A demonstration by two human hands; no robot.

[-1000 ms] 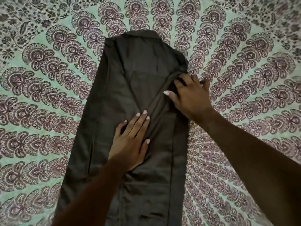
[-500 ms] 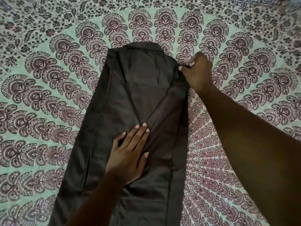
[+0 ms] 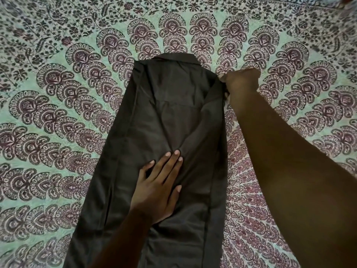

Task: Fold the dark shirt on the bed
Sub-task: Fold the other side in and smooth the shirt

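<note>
Closest to me, the person's two bare forearms reach out over the bed (image 3: 58, 117), which is covered by a pale green spread printed all over with maroon fan-shaped motifs. The dark shirt (image 3: 166, 117) lies lengthwise down the middle of that spread, already narrowed into a long strip with both sides turned inward, its lower end running out of view at the bottom edge.

The left hand (image 3: 158, 188) lies palm down on the middle of the shirt, fingers (image 3: 174, 161) stretched flat and close together, thumb out to the side, pressing the cloth where two diagonal creases meet. It grips nothing; it only rests on the fabric.

Farther up, the right hand (image 3: 241, 84) sits at the shirt's upper right edge, by the shoulder. It is curled into a loose fist with the fingertips tucked against the fabric's edge, and appears to pinch it, though the back of the hand hides the actual hold.

Beyond both hands, the collar (image 3: 173, 57) lies flat at the far end of the shirt.
</note>
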